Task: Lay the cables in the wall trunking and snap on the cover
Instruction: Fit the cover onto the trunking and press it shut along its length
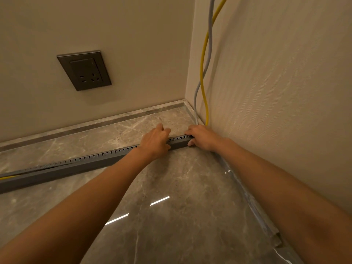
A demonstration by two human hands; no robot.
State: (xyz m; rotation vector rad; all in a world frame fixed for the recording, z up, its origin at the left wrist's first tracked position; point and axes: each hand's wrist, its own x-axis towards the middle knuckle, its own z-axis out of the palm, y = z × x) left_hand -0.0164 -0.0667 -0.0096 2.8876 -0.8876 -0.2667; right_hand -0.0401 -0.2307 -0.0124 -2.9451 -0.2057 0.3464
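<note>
Both forearms fill the bottom of my view, bare and stretched forward over the glossy marble floor (171,206) toward the corner of the room. My left hand (155,142) lies palm-down across the grey slotted trunking (76,166), fingers curled over its top edge and closed on it. My right hand (202,137) grips the trunking's end just beside the right wall, thumb on the near face and fingers over the top (whether they pinch a cable underneath I cannot tell).

That trunking lies flat on the floor, running from the left edge of the view to the corner, with a row of keyhole slots along its upper wall. A yellow cable (204,60) and a grey cable (209,44) hang down the corner, twisted round each other, and reach the floor just behind my right hand. Yellow cable also shows inside the channel at far left.

A marble skirting (91,121) lines the back wall, well apart from the trunking. On that wall sits a dark wall socket (84,70). Open floor lies nearer me.
</note>
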